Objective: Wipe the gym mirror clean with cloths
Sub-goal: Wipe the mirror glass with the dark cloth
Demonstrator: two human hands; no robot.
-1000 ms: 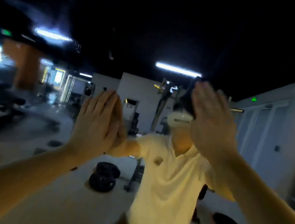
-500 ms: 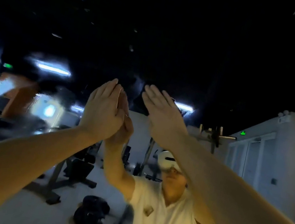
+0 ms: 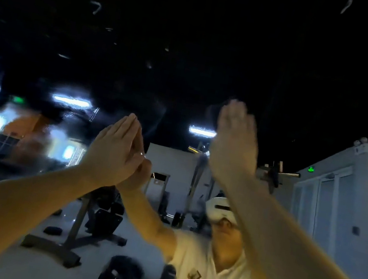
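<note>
Mirror (image 3: 197,31): smears (image 3: 38,138) show at 9 o'clock, wiping looks unfinished. Left hand (image 3: 114,151), right hand (image 3: 234,148) flat, fingers straight against it; cloths unseen.

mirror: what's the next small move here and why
Probably slide the left hand leftward across the mirror: it lies flat on the glass, fingers straight, and a hazy smear blurs the reflection just left of it. No cloth shows under it.

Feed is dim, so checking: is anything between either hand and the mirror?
Nothing visible does. The left hand lies flat on the mirror, meeting its reflection. The right hand is raised flat toward it; its contact is hidden. No cloth shows under either palm.
</note>
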